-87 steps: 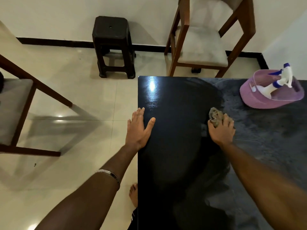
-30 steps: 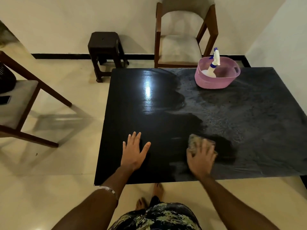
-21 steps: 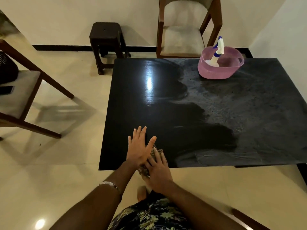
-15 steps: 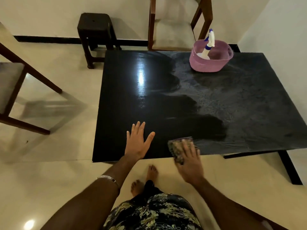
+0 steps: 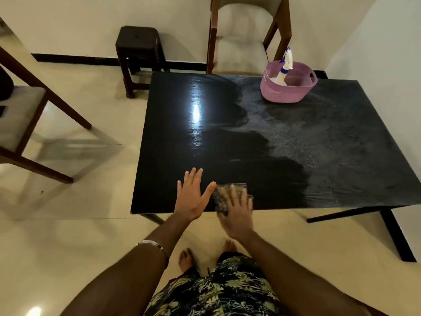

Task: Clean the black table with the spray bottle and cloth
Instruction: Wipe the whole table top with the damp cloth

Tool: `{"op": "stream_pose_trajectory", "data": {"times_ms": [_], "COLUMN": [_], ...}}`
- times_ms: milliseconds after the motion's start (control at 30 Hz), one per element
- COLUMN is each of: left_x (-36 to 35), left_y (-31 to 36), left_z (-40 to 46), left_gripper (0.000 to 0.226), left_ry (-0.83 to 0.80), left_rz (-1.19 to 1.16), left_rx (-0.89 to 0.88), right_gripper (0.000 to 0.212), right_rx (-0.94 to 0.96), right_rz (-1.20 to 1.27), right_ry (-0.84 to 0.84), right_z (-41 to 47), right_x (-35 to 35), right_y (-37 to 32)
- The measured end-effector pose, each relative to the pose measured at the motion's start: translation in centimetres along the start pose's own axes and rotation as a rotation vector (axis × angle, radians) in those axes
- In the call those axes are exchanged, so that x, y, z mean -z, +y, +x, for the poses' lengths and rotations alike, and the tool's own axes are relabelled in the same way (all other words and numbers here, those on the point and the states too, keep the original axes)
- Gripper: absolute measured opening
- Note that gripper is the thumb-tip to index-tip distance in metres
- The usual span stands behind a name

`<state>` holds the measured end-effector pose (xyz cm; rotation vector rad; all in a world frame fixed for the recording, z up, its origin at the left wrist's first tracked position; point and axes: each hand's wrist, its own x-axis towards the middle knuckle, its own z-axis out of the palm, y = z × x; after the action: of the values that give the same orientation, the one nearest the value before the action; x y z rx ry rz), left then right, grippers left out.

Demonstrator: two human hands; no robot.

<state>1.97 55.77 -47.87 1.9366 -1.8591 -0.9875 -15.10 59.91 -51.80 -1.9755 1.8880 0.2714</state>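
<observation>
My right hand presses the soft, limp cloth flat, fingers spread, near worktop edge; left hand braces open. Best palmed mid-cloth.

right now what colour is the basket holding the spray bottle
Pink-purple basket; the spray bottle is white with blue trim, head view.

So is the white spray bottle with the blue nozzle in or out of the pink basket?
In. The white spray bottle stands leaning inside the pink basket, nozzle above the rim.
</observation>
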Motion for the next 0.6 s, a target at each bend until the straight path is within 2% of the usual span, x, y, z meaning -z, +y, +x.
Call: {"op": "stream_pose_trajectory", "data": {"times_ms": [100, 267, 400, 600], "left_x": [0.0, -1.1, -3.4, -8.1], "left_y": [1.0, 3.1, 6.0, 11.8], "left_z": [0.5, 1.6, 2.5, 4.1], "left_gripper": [0.074, 0.073, 0.074, 0.074], "left_ry": [0.010, 0.011, 0.015, -0.033], "left_rz": [0.033, 0.047, 0.032, 0.055], "left_rx": [0.004, 0.008, 0.012, 0.002], "right_gripper": [0.072, 0.071, 0.077, 0.072], "right_rx": [0.233, 0.343, 0.172, -0.202], "right_rz": [-0.114, -0.173, -0.049, 0.096], "right_ry": [-0.081, -0.097, -0.025, -0.029], "right_z": [0.5, 1.8, 2.4, 2.9], "right_x": [0.0, 0.9, 2.6, 6.1], "right_y": [-3.2, 1.6, 10.8, 31.0]}}
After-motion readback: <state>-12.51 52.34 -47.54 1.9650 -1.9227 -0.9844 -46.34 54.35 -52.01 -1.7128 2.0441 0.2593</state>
